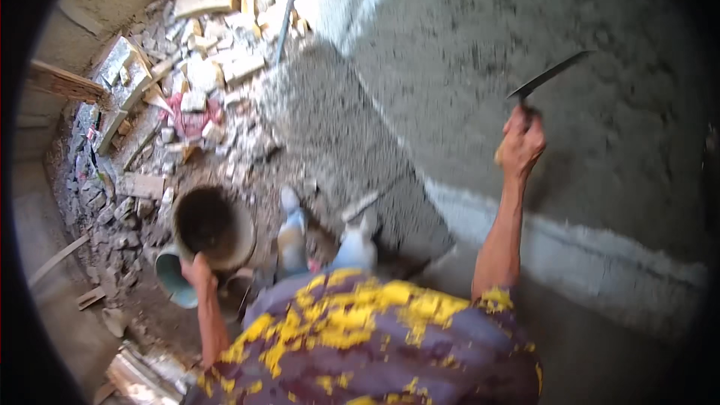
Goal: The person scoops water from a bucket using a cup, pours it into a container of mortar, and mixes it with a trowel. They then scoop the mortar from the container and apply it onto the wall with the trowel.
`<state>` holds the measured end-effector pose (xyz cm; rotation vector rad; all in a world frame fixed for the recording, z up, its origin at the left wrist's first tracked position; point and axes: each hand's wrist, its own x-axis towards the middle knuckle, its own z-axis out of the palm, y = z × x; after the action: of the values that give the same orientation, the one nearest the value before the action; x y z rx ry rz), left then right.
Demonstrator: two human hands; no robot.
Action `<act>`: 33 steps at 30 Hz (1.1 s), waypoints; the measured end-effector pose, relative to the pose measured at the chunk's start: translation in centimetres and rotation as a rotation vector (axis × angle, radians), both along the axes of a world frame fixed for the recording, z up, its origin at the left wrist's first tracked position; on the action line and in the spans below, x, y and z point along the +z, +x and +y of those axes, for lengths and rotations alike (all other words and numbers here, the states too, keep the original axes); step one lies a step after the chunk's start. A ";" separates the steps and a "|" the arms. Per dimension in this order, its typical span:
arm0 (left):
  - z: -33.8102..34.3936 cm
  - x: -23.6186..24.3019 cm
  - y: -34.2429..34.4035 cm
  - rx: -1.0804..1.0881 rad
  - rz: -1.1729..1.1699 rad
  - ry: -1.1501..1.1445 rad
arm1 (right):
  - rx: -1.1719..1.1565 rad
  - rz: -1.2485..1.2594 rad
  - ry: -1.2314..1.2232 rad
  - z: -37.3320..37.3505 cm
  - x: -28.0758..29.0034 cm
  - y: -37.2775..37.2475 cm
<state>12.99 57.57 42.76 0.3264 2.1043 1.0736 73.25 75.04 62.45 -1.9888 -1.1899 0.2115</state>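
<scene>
My right hand [521,142] is raised over to the right, wrapped round the handle of a trowel. The trowel's thin dark blade [555,75] is seen nearly edge-on, close to a wall of wet grey plaster [450,52]. Low on the left, my left hand [199,274] is closed at the rim of a pale green bucket [174,285]; its fingertips are partly hidden. Just beyond that hand stands a larger round bucket [241,236] with a dark inside, whose contents I cannot make out.
Broken masonry rubble [214,75] is heaped at the far left, with a red crumpled sheet [193,116] among it. A wooden beam [67,81] juts in from the left. A grey pole [291,11] stands by the wall's corner. My feet [292,202] are on the dirt floor.
</scene>
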 end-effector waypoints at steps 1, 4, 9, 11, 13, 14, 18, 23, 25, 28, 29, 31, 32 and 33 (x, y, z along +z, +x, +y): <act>-1.6 0.8 0.1 -0.027 0.038 -0.133 | 0.036 -0.219 0.039 -3.7 2.4 -1.6; -0.5 -1.1 4.0 -0.142 0.154 -0.133 | 0.116 -0.284 -0.043 -6.1 -1.3 -3.8; 0.7 0.9 14.1 -0.444 0.035 0.140 | 0.823 -0.349 -0.557 -11.6 -11.1 -10.2; 0.5 0.7 18.1 -0.508 -0.033 0.200 | 0.928 -0.913 -0.533 -12.8 -14.7 -13.4; 0.9 3.1 23.2 -0.621 -0.047 0.164 | 0.881 -0.977 -0.410 -13.6 -19.9 -13.4; 0.3 4.1 25.4 -0.650 -0.011 0.239 | 0.851 -1.035 -0.285 -14.3 -21.2 -13.3; -4.1 2.3 28.5 -0.614 0.040 0.317 | 1.122 -0.499 -0.637 -18.8 -18.7 -10.1; -8.2 3.2 30.9 -0.451 -0.197 0.410 | 1.194 -0.142 -0.609 -20.7 -15.8 -5.3; -11.1 3.2 31.5 -0.325 -0.217 0.327 | 1.222 -0.100 -0.509 -21.3 -14.6 -4.3; -15.3 4.3 32.2 -0.104 -0.227 0.267 | 1.198 -0.293 -0.321 -22.0 -13.4 -3.6; -15.9 4.7 32.4 -0.019 -0.208 0.288 | 1.213 -0.301 -0.317 -22.0 -13.5 -3.6; -18.0 5.4 32.6 0.162 -0.214 0.359 | 1.306 -0.265 -0.263 -23.1 -11.0 -4.6; -19.9 5.0 31.8 0.208 -0.211 0.364 | 1.418 -0.175 -0.252 -23.6 -8.7 -5.6; -22.8 2.8 29.8 0.192 -0.168 0.386 | 1.530 -0.074 -0.240 -24.5 -5.9 -6.9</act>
<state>42.83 34.79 45.54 0.2099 1.7995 1.5693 66.35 50.49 56.55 -0.8217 -2.5691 1.0424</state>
